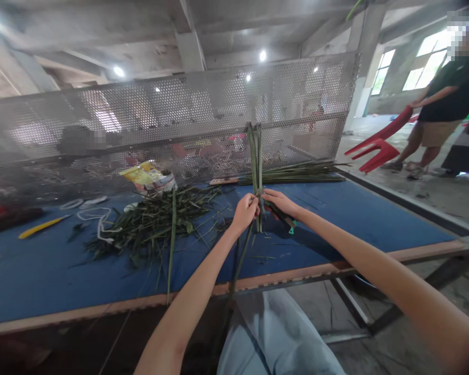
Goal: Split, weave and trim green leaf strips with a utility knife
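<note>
My left hand (pixel 244 211) is closed around a bundle of long green leaf strips (pixel 255 156) that stands upright above the blue table (pixel 355 213). My right hand (pixel 280 202) pinches the same bundle from the right and also grips a dark tool with a teal tip (pixel 283 217). A long stem from the bundle trails down past the table's front edge towards my lap.
A heap of cut green leaves (pixel 152 221) lies left of my hands. More long strips (pixel 297 172) lie by the perforated metal screen (pixel 180 120). White cord (pixel 96 213), a yellow tool (pixel 41 226) and a yellow packet (pixel 144 174) sit at the left. A person holding a red chair (pixel 379 140) stands at the right.
</note>
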Tool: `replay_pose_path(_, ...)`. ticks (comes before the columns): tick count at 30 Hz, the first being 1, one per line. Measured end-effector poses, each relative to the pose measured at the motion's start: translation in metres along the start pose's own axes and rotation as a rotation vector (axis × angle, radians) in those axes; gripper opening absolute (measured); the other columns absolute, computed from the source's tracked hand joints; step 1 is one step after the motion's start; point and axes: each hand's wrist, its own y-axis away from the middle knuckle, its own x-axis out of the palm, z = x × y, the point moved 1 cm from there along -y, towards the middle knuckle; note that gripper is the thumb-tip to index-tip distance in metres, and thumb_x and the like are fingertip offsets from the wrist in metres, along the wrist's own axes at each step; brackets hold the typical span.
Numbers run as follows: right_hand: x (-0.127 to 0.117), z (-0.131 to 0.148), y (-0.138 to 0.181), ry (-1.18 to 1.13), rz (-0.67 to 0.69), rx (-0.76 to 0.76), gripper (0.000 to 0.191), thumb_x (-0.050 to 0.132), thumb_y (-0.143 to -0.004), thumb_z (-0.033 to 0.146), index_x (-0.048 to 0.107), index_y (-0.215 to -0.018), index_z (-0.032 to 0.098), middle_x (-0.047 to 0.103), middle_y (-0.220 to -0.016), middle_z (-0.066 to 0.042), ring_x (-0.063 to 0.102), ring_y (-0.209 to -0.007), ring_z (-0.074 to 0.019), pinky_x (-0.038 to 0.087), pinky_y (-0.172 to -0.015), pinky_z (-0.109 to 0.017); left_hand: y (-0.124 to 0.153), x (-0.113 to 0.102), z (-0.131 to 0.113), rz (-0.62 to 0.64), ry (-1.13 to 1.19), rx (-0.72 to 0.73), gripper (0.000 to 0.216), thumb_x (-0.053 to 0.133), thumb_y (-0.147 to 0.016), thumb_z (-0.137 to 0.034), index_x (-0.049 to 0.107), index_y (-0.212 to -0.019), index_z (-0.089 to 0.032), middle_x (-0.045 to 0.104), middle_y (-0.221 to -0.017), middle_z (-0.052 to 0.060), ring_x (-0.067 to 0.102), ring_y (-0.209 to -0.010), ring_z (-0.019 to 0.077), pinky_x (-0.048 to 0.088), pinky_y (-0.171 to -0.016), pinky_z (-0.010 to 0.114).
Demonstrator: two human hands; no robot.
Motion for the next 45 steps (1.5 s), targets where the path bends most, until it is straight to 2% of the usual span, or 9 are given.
replay_pose_path(6,-0.01,-0.004,-0.003,-0.055,-0.072,0.011,0.019,0.047,-0.087,0.039,0.046,-0.083,0.021,0.047,-0.054,0.008,0.042,-0.03,-0.0067,0.035,-0.029,-0.019,-0.002,0.0,-0.008,0.077,0.107,-0.081,0.021,0.043,-0.085,-0.024,0.052,-0.068,-0.016,0.05,-0.045,-0.002,0.043,-0.035,0.0091,0.032,-0.04,0.022)
replay_pose_path(12,-0.009,0.0,-0.001,-0.057,-0.059,0.055,0.026,0.047,-0.088,0.041,0.047,-0.076,0.018,0.045,-0.049,0.007,0.042,-0.03,-0.007,0.033,-0.03,-0.019,-0.004,-0.003,-0.005,0.061,0.103,-0.075,0.019,0.048,-0.08,-0.024,0.057,-0.067,-0.014,0.051,-0.046,-0.003,0.041,-0.037,0.0079,0.032,-0.042,0.021)
replay_pose_path(18,-0.008,0.002,-0.001,-0.056,-0.07,0.131,0.028,0.047,-0.089,0.038,0.046,-0.071,0.017,0.044,-0.044,0.005,0.042,-0.028,-0.0081,0.031,-0.03,-0.02,0.0,-0.003,-0.003,-0.027,-0.228,0.105,0.023,0.045,-0.082,-0.024,0.058,-0.066,-0.015,0.051,-0.05,-0.001,0.048,-0.048,0.0114,0.037,-0.052,0.022)
replay_pose_path(23,-0.011,-0.003,-0.003,-0.065,-0.025,0.148,0.024,0.047,-0.09,0.037,0.048,-0.076,0.017,0.045,-0.046,0.006,0.043,-0.029,-0.0083,0.032,-0.029,-0.02,0.006,-0.002,-0.007,-0.093,-0.508,0.167,0.024,0.044,-0.084,-0.022,0.059,-0.065,-0.017,0.058,-0.059,0.004,0.053,-0.058,0.015,0.037,-0.06,0.024)
replay_pose_path(32,0.0,0.006,0.003,0.021,0.031,0.146,0.03,0.049,-0.089,0.037,0.042,-0.067,0.018,0.045,-0.047,0.006,0.043,-0.029,-0.0074,0.033,-0.029,-0.019,0.009,-0.002,-0.01,-0.112,-0.638,0.2,0.025,0.042,-0.086,-0.023,0.059,-0.069,-0.017,0.059,-0.063,0.005,0.053,-0.059,0.0159,0.033,-0.059,0.025)
replay_pose_path(39,0.003,0.001,0.001,-0.003,0.045,0.115,0.027,0.05,-0.088,0.04,0.043,-0.072,0.019,0.047,-0.05,0.006,0.044,-0.03,-0.007,0.035,-0.029,-0.019,0.008,-0.002,-0.01,-0.126,-0.521,0.185,0.024,0.043,-0.085,-0.023,0.057,-0.067,-0.017,0.059,-0.062,0.004,0.055,-0.06,0.016,0.037,-0.06,0.025)
replay_pose_path(45,-0.002,0.001,-0.002,-0.091,0.01,0.098,0.018,0.045,-0.089,0.035,0.046,-0.081,0.019,0.044,-0.049,0.008,0.041,-0.029,-0.0077,0.033,-0.029,-0.02,0.003,-0.002,-0.011,0.061,-0.101,-0.022,0.027,0.038,-0.087,-0.026,0.052,-0.066,-0.017,0.054,-0.049,0.0,0.047,-0.04,0.0114,0.037,-0.047,0.024)
